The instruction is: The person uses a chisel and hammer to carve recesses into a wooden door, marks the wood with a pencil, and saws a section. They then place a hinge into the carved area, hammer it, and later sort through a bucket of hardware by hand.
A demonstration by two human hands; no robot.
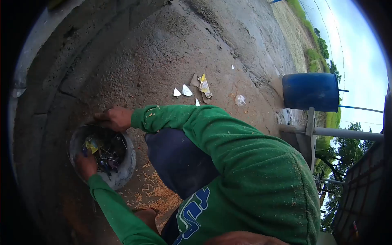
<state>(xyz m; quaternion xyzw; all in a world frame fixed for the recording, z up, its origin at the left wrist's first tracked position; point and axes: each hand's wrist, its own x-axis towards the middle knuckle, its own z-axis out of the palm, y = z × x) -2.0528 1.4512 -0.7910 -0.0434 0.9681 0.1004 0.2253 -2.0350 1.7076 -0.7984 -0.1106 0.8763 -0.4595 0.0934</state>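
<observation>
My left hand [85, 165] is down inside the grey pail [127, 170], fingers buried among the loose nails [109, 156]. From here I cannot tell whether that grip has closed on anything or lies open in the heap. My right hand [116, 118] sits at the far rim with the knuckles up and the fingers curled down over the edge. Whether they pinch the rim or only rest on it is hidden as well. The pail stands on the concrete ground [171, 53], close against my bent knee [175, 163], with a yellow packet [92, 145] lying on the metal inside. To sort through this well, I think the right hand should hold the rim firm so the pail does not tip or skid. The left should rake slowly with flat fingertips, lifting nails by their shanks and not pushing down onto the points. It would help to slide the packet aside so I can see what is under it. Wood shavings [163, 198] lie just beside the pail, so a dropped nail could be lost there. Paper scraps [187, 90] and a blue barrel [310, 92] lie well apart.
</observation>
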